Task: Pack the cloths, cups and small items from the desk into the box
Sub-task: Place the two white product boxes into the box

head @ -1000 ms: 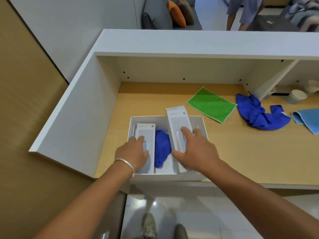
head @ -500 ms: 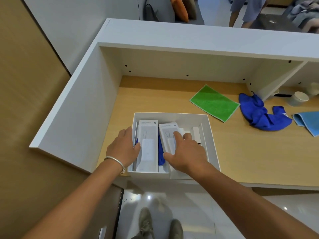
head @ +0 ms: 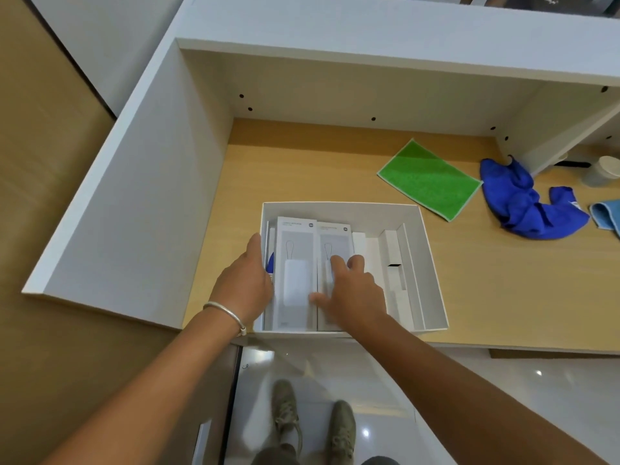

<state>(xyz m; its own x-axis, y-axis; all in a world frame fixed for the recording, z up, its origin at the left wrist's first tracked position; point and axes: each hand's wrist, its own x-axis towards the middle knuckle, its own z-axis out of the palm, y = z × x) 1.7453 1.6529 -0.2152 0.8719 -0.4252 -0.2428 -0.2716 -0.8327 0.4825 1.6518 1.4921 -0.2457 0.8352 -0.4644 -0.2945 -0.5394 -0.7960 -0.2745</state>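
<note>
An open white box (head: 339, 208) sits near the desk's front edge. Two flat white cartons lie in it side by side, the left carton (head: 295, 250) and the right carton (head: 336, 237). They cover a blue cloth, of which only a sliver (head: 270, 263) shows by the left wall. My left hand (head: 245, 286) rests at the box's left wall against the left carton, its fingertips hidden. My right hand (head: 352, 293) presses flat on the right carton. On the desk to the right lie a green cloth (head: 429, 177), a crumpled blue cloth (head: 530, 203) and a light blue cloth (head: 607, 216). A pale cup (head: 602, 171) stands beyond them.
White cardboard inserts (head: 396, 263) fill the box's right side. A white side panel (head: 134, 196) and a back panel (head: 369, 95) wall in the wooden desk (head: 503, 290). A shelf divider (head: 553, 146) stands at the back right. My shoes show on the floor below.
The right carton went from propped up on the box's edge to flat beside the left one. The blue cloth in the box is now almost covered. My left hand shifted to the box's left wall.
</note>
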